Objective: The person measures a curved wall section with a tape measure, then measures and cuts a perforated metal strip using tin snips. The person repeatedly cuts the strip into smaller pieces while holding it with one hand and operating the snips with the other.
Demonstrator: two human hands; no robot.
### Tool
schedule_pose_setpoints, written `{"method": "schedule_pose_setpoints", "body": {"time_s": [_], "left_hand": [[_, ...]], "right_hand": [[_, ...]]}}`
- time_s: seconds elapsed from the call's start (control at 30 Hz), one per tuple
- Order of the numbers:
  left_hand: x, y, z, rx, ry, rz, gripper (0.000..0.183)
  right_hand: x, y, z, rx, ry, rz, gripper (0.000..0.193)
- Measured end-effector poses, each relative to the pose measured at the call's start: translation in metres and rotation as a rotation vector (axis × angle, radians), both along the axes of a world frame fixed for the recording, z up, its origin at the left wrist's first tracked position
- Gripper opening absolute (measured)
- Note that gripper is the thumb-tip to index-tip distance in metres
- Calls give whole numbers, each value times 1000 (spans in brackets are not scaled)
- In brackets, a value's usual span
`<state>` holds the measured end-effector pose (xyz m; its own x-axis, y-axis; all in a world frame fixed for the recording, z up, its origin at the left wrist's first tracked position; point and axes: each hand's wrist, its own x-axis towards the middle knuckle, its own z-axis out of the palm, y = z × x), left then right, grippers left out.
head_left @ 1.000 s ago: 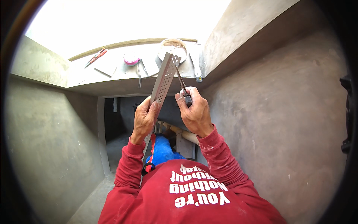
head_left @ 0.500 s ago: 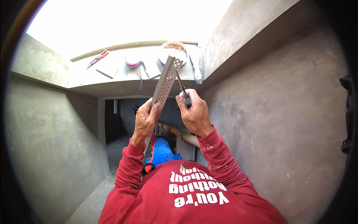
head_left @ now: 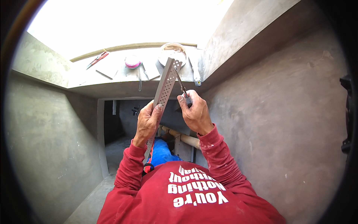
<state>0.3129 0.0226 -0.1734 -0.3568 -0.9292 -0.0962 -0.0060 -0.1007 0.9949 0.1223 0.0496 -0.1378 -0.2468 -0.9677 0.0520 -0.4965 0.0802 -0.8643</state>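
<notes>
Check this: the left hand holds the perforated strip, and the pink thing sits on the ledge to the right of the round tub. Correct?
Not quite: the head view shows the pink thing on the ledge to the left of the round tub. The left hand holds the perforated strip.

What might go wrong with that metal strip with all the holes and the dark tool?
The bare left hand grips the holey metal strip, so a thin edge might scratch it. The dark tool in the right hand might slip off the strip's narrow end. The pink round thing's strap dangles over the ledge, so it might get snagged.
</notes>
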Motion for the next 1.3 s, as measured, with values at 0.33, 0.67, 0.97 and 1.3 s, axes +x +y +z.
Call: {"method": "schedule_pose_setpoints", "body": {"time_s": [0.33,0.67,0.97,1.3], "left_hand": [[-4,3,-1,-13,-5,1,32],[-7,7,-7,-6,5,-2,31],[-12,-13,12,-218,-48,-37,28],[-40,-18,27,-210,-155,3,27]], "right_hand": [[-4,1,2,49,36,-3,35],[-6,0,1,78,56,-22,33],[-4,-1,-4,28,-16,-31,31],[-11,-2,-5,19,-72,-19,33]]}}
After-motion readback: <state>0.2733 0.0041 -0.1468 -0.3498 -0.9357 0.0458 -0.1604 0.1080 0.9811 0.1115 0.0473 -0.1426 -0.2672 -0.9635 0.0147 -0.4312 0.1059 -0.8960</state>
